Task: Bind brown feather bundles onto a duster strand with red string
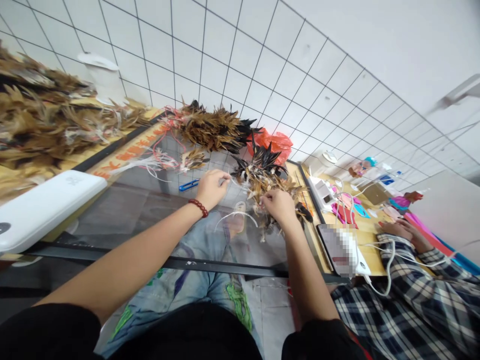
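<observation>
My left hand [213, 190], with a red bead bracelet [198, 207] at the wrist, is closed in a pinch over the glass tabletop [146, 197]. A thin pale strand shows near its fingertips, but what they hold is too small to make out. My right hand [281, 206] pinches at the near edge of a loose heap of black and brown feathers [268, 172], its fingers closed on a feather. Beside my left hand lies a blue utility knife [188, 185]. A curved white strand [236, 214] lies between my forearms.
Bundled brown feathers [212, 127] and a red plastic bag [275, 145] lie behind. White strings [153, 162], a white power bank [52, 202] and more feathers [33, 120] are at left. Rightward are a phone [333, 245], cables and a co-worker's plaid sleeve [401, 257].
</observation>
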A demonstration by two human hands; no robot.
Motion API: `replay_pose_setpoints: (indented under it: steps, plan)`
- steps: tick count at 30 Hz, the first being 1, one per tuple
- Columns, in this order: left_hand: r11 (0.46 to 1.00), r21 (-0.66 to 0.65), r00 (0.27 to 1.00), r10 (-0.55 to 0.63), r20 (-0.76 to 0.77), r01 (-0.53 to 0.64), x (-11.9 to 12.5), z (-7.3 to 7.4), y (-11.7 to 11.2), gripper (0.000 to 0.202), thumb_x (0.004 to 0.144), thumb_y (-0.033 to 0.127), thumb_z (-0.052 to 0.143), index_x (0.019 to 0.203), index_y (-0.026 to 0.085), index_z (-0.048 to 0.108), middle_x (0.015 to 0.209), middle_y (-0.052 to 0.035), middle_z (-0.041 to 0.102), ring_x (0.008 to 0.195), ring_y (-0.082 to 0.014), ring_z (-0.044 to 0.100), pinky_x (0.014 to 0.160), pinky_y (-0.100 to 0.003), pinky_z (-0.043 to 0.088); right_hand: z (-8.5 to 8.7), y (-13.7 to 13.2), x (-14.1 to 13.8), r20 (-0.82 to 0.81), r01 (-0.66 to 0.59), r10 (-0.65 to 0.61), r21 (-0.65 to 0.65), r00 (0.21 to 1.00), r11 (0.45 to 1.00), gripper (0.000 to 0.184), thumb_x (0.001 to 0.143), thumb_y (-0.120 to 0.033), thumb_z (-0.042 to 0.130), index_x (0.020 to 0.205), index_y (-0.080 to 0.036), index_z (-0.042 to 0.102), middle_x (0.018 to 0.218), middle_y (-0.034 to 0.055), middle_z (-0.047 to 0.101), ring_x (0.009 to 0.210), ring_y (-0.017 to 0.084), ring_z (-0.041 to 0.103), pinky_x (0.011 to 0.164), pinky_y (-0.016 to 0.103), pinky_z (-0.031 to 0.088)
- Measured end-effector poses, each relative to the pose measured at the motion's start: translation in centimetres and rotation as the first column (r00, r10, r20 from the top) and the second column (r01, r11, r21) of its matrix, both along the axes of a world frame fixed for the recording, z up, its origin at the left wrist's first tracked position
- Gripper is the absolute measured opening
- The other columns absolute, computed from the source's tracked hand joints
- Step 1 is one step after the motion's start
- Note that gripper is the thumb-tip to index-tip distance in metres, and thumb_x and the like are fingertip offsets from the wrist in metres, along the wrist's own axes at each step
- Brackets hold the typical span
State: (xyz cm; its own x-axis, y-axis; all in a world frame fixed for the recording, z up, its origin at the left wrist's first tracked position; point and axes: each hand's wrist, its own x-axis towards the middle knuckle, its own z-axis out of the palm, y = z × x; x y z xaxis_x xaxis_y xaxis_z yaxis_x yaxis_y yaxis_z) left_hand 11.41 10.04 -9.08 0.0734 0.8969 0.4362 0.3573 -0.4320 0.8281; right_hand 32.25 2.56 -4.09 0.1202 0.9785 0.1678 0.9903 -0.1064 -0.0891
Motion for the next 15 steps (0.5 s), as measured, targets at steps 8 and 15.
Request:
replay_pose_setpoints:
  steps: [8, 15]
  plan:
    - [0.995, -0.055, 0.989, -0.08, 0.126, 0.087, 0.2, -0.3, -0.6, 0.01, 0.067, 0.016, 0.064, 0.071, 0.022, 0.072, 0.084, -0.0066, 0.071, 0.087, -0.024, 0.06, 0.089, -0.036, 0.043, -2.6, 4.9, -1.9, -0.671, -0.024, 0.101, 0.123, 0.734, 0.992, 0.027, 0.075, -0.039, 0.06, 0.059, -0.017, 0.062, 0.054, -0.0008, 0.056, 0.054, 0.013, 0.049, 0.058, 0.026, 0.037]
    - [0.925, -0.282, 0.909, -0.13, 0.397, 0.255, 0.8, -0.2, -0.4, 0.013, 0.063, 0.027, 0.073, 0.073, 0.018, 0.072, 0.075, -0.0043, 0.07, 0.069, -0.0171, 0.059, 0.069, -0.027, 0.044, -3.8, 4.8, -4.2, -0.976, 0.042, 0.139, 0.149, 0.169, 0.988, 0.032, 0.06, -0.047, 0.071, 0.062, -0.017, 0.06, 0.057, -0.0019, 0.059, 0.048, 0.007, 0.039, 0.046, 0.021, 0.027]
